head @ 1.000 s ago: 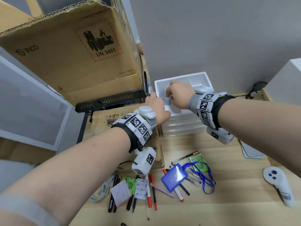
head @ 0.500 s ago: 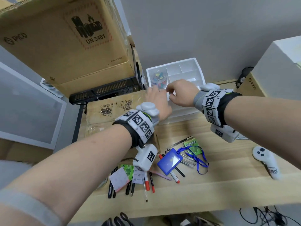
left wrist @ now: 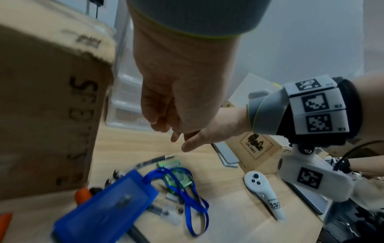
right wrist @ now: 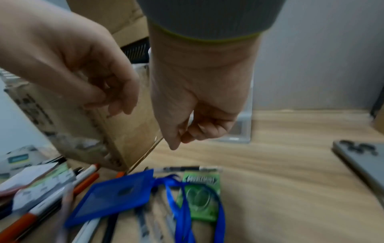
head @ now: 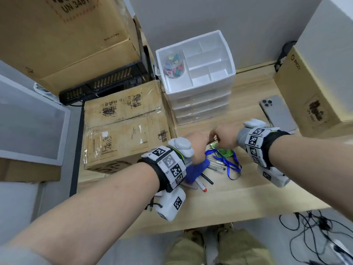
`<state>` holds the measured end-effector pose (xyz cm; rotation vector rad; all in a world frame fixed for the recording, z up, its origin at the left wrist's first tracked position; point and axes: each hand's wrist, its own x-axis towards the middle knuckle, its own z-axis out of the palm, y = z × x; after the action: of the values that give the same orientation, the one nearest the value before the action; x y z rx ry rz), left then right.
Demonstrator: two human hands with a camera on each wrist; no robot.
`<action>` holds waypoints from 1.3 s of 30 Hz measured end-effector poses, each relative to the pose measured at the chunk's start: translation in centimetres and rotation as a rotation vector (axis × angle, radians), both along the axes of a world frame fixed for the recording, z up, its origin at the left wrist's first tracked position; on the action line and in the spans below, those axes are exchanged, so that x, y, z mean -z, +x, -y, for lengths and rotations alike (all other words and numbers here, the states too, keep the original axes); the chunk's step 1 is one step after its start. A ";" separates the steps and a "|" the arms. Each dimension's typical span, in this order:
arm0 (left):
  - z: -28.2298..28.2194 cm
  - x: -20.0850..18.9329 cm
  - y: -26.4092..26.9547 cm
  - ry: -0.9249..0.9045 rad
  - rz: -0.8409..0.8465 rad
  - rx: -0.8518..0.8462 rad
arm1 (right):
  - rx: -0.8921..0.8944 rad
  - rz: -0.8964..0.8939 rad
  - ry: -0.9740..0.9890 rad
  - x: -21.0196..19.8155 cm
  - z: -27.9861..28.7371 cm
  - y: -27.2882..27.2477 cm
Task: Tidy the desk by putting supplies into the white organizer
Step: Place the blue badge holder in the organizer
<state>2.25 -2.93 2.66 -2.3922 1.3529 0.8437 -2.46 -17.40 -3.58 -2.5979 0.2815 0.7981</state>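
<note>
The white organizer stands at the back of the desk, with a clear jar of coloured pins in its left compartment. My left hand and right hand hover close together above the supply pile, fingers loosely curled and holding nothing. In the right wrist view, the right hand hangs above a black pen. Below lie a blue badge holder with a blue lanyard, a green gum pack, clear pens and a red-tipped marker.
A taped cardboard box lies left of the pile, touching the organizer's side. A grey phone and a brown box sit at the right. A white controller lies right of the pile. Cables hang below the desk's front edge.
My right hand has let go of the pin jar, which now stands in the organizer. Both hands have pulled back toward me and dropped to just above the supply pile.
</note>
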 end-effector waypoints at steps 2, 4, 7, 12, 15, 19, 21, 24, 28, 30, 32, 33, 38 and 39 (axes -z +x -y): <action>-0.7 1.8 -0.7 0.021 -0.024 -0.047 | -0.013 0.008 0.005 2.1 -1.3 -0.6; -1.7 3.3 -1.5 0.029 -0.024 -0.092 | -0.033 0.017 -0.009 3.7 -2.6 -1.0; -3.1 5.0 -2.4 0.041 -0.060 -0.128 | -0.037 0.038 -0.034 4.9 -3.6 -0.9; -4.7 6.6 -2.8 0.013 -0.146 -0.212 | -0.054 0.001 -0.101 5.6 -4.2 -0.6; -5.0 6.2 -2.7 -0.012 -0.160 -0.242 | -0.062 -0.010 -0.118 4.7 -4.1 -0.3; -4.6 4.0 -2.0 -0.163 -0.171 -0.255 | -0.108 -0.005 -0.026 1.3 -3.1 0.3; -3.9 2.1 -1.6 -0.255 -0.169 -0.259 | -0.127 -0.028 0.026 -0.9 -2.6 0.7; -2.7 -0.6 -0.9 -0.374 -0.154 -0.249 | -0.152 -0.056 0.077 -4.6 -1.6 1.2; -1.6 -4.5 0.6 -0.422 -0.069 -0.224 | -0.142 -0.032 0.069 -10.7 0.0 2.2; -1.3 -6.8 1.6 -0.510 -0.106 -0.219 | -0.121 0.020 0.057 -14.6 0.6 2.5; -1.1 -7.9 2.4 -0.575 -0.179 -0.240 | -0.094 0.047 0.088 -16.9 1.3 3.1; -1.1 -8.8 2.9 -0.598 -0.188 -0.250 | -0.081 0.079 0.089 -18.4 1.5 3.3; -0.6 -12.5 4.8 -0.654 -0.190 -0.258 | -0.038 0.173 0.099 -22.9 2.6 4.5; -0.5 -13.0 5.2 -0.664 -0.175 -0.261 | -0.041 0.177 0.071 -23.3 2.7 4.7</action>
<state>7.44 -2.41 15.70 -3.1159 1.6026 0.7630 2.19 -20.07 19.77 -2.5935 0.1463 0.5756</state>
